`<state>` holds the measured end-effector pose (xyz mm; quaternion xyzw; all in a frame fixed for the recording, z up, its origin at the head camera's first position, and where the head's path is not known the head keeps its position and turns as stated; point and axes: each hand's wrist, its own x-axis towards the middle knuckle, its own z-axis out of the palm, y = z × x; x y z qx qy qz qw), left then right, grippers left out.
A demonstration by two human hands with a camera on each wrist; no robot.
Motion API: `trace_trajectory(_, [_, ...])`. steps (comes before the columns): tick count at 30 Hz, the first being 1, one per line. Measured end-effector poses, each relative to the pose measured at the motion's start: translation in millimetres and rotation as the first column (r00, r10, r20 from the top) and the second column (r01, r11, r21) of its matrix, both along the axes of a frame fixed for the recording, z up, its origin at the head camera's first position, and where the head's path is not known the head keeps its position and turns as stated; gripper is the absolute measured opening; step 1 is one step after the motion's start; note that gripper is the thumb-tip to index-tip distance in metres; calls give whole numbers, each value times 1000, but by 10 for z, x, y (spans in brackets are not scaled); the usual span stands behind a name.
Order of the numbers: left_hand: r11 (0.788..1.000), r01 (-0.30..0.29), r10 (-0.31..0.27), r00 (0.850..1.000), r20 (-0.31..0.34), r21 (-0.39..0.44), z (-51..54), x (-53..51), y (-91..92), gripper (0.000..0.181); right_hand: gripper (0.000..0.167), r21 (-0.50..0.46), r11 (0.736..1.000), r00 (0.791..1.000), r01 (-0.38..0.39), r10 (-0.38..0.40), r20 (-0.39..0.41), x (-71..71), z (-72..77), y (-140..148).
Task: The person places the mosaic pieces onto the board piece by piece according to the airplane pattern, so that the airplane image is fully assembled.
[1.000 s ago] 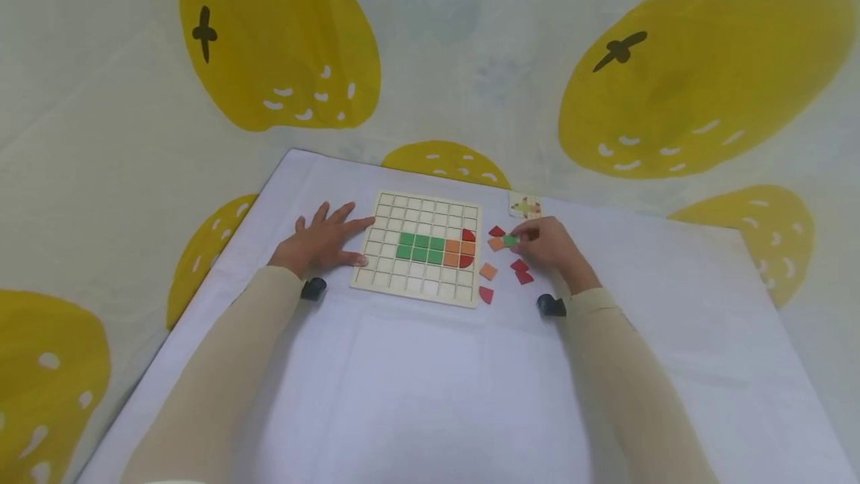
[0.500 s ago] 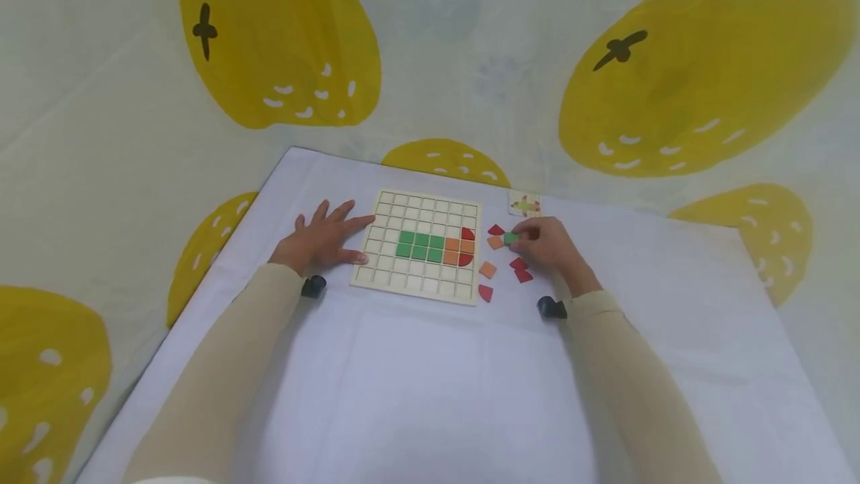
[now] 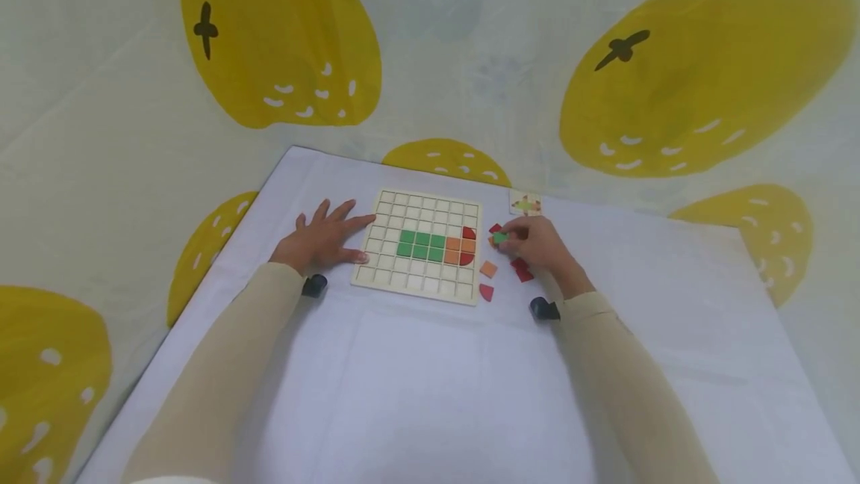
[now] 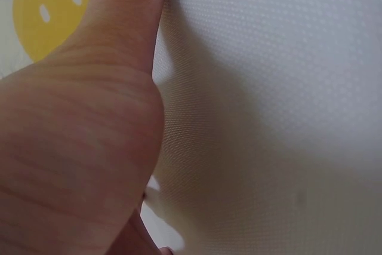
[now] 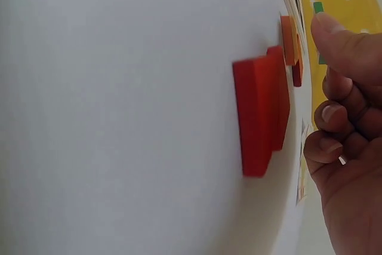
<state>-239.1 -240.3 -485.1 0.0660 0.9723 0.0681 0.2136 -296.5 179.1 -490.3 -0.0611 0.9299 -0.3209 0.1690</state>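
Observation:
A pale wooden grid board (image 3: 385, 275) lies on the white tabletop. Green square tiles (image 3: 419, 240) fill a block in its middle, with orange squares (image 3: 453, 243) and red quarter-round tiles (image 3: 467, 233) to their right. My left hand (image 3: 319, 239) is spread flat, its thumb and index finger touching the board's left edge. To the right of the board, my right hand (image 3: 540, 251) pinches a loose green square tile (image 5: 319, 8) between thumb and index finger, raised above the table in the right wrist view. Its other fingers are curled.
Beside the board lie loose red tiles (image 3: 522, 270), an orange square (image 3: 488, 269) and a red quarter-round (image 3: 487, 293). More red and orange pieces are partly hidden behind the right hand. A small pattern card (image 3: 525, 203) sits at the back. Lemon-printed cloth (image 3: 463, 58) surrounds the table.
My right hand has lifted the green tile and shifted it slightly left, over the orange tile beside it. The left hand and the board have stayed put.

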Motion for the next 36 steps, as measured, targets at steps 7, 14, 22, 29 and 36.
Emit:
trace_trajectory(7, [1000, 0, 0, 1000, -7, 2, -8, -2, 4, 90, 33, -14, 999, 999, -37, 36, -30, 24, -13, -81])
trace_trajectory(14, [1000, -4, 4, 1000, -2, 10, 7, 11, 6, 90, 31, -36, 998, 998, -59, 59, -14, 72, 11, -178])
trace_trajectory(22, [1000, -1, 1, 1000, -12, 11, 23, 20, 7, 90, 29, -33, 994, 993, -108, 106, -46, 119, 9, -281])
trace_trajectory(29, [1000, -16, 16, 1000, 4, 16, 9, 5, 13, 90, 29, -54, 988, 988, -143, 139, -68, 139, -6, -359])
trace_trajectory(36, [1000, -13, 14, 1000, -5, 14, 9, 20, 22, 89, 31, -80, 990, 993, -118, 118, -3, 174, 7, -469])
